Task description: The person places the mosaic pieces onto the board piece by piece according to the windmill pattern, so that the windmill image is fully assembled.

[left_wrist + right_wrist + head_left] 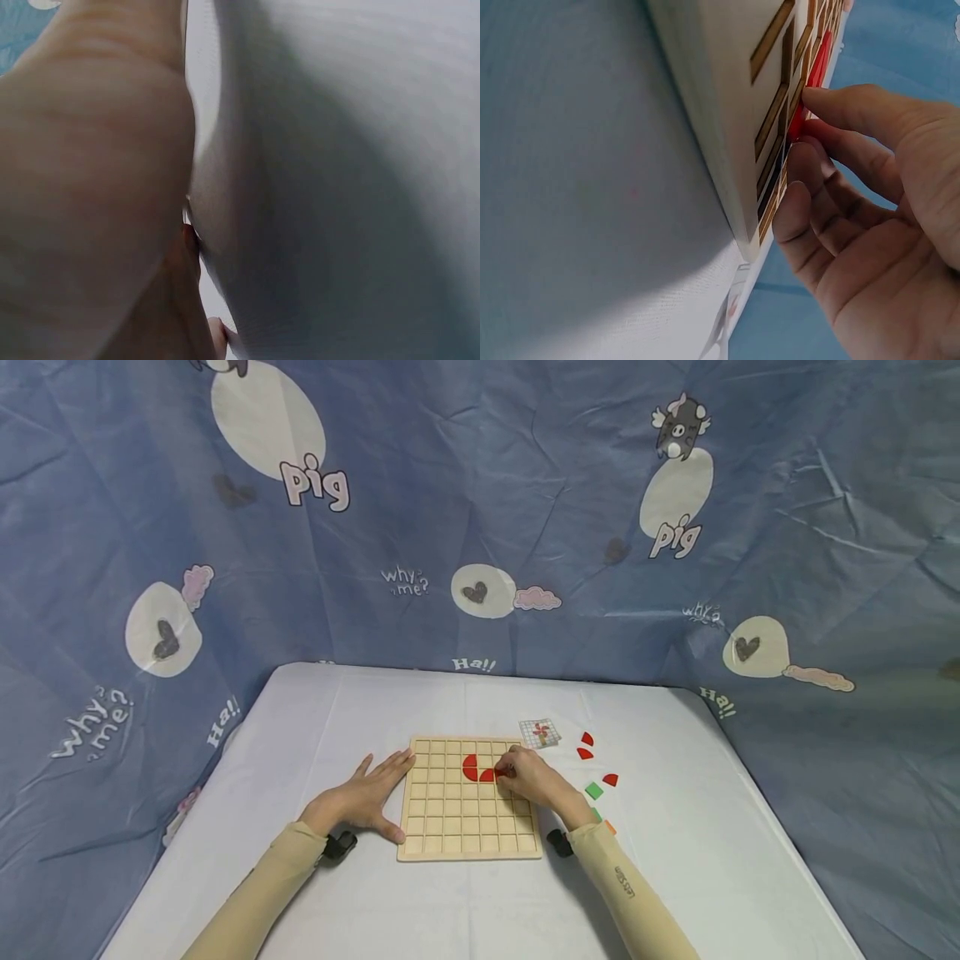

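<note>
A wooden grid board point(440, 819) lies on the table between both hands. My left hand point(365, 795) rests flat with fingers spread, its fingertips and thumb at the board's left edge. My right hand point(530, 776) pinches a red quarter-circle tile point(797, 124) between thumb and index finger, low over the upper right cells. Just left of it, further red quarter-circle tiles point(470, 767) sit in neighbouring cells. The right fingers partly cover the held tile in the head view. The left wrist view holds mostly the hand's side and the shaded tablecloth.
A pattern card point(540, 732) with a red pinwheel-like figure lies past the board's upper right corner. Several loose red quarter-circle tiles point(611, 780), green squares point(594, 790) and an orange piece point(611, 827) lie right of the board. A blue printed cloth point(420, 527) hangs behind the table.
</note>
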### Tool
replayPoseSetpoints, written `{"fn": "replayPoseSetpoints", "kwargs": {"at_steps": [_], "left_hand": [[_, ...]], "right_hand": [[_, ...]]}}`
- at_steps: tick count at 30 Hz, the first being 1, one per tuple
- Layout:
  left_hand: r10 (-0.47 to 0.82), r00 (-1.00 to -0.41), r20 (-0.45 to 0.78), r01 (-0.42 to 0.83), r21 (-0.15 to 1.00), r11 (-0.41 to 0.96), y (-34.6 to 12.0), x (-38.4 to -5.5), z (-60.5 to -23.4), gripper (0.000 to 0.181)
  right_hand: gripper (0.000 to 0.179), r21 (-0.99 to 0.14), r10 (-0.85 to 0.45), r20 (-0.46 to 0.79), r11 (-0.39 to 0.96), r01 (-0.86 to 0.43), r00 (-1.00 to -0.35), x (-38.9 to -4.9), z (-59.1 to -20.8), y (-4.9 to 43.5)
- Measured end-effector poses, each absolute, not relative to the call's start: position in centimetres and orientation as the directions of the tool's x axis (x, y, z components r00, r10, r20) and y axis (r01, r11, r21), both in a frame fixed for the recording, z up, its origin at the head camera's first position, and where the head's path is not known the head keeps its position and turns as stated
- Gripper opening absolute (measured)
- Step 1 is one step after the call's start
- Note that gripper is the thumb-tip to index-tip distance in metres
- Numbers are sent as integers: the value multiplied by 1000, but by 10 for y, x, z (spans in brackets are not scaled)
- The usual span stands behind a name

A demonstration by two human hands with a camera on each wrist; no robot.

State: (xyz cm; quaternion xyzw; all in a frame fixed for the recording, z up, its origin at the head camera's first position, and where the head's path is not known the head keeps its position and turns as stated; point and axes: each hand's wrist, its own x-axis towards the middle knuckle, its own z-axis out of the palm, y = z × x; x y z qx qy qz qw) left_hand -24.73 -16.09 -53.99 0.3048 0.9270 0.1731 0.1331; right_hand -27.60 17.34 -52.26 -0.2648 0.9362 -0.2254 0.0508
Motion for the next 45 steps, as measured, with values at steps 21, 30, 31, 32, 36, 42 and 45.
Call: {"fn": "replayPoseSetpoints", "kwargs": {"at_steps": [21, 30, 31, 32, 36, 42, 45], "left_hand": [[610, -781, -130, 526, 389, 756, -160, -248, -539, 139], [607, -783, -134, 522, 388, 760, -161, -247, -540, 140], [608, -783, -132, 524, 387, 759, -162, -247, -541, 139], [607, -784, -134, 524, 384, 761, -162, -247, -541, 139], [609, -783, -129, 527, 385, 758, -162, -247, -542, 140], [618, -776, -123, 534, 393, 749, -163, -246, -542, 140], [620, -775, -120, 538, 390, 747, -163, -247, -542, 139]], "right_hand": [[4, -520, -279, 131, 798, -306, -951, -281, -512, 223], [18, -476, -88, 67, 873, -110, -994, -282, -511, 280], [19, -472, -73, 60, 877, -93, -996, -282, -511, 284], [20, -470, -55, 54, 880, -74, -997, -282, -512, 288], [26, -462, 1, 37, 887, -16, -999, -284, -514, 298], [27, -466, 20, 12, 885, 12, -1000, -287, -517, 303], [26, -463, 20, -7, 886, 21, -1000, -289, -519, 303]]}}
